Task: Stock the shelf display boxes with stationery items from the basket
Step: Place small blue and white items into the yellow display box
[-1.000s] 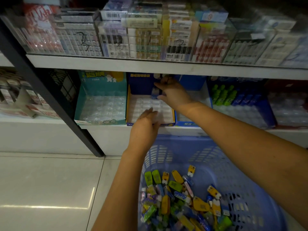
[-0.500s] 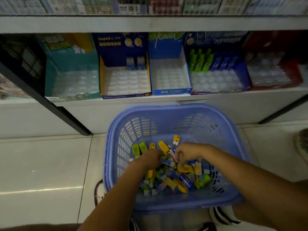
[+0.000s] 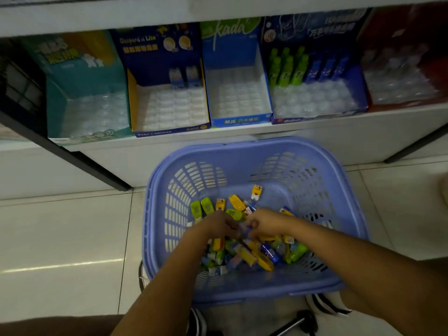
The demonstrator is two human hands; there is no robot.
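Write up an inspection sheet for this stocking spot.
Surface: white shelf carrying five display boxes, over a tiled floor.
Job's things: purple basket on the floor holds mixed stationery items; navy box has two items at back; dark blue box, green and blue rows; teal box and light blue box, bare trays.
Clutter: metal rod near the basket, unidentified.
Hands: left hand and right hand in the pile, fingers curled; grip unclear.
Cables: nothing seen.
Surroundings: black shelf upright at left.

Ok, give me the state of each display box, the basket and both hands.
Teal box: empty.
Navy box: two items at back.
Light blue box: empty.
Dark blue box: back rows filled.
Red box: unclear.
Basket: partly full.
Left hand: in basket, grip unclear.
Right hand: in basket, grip unclear.
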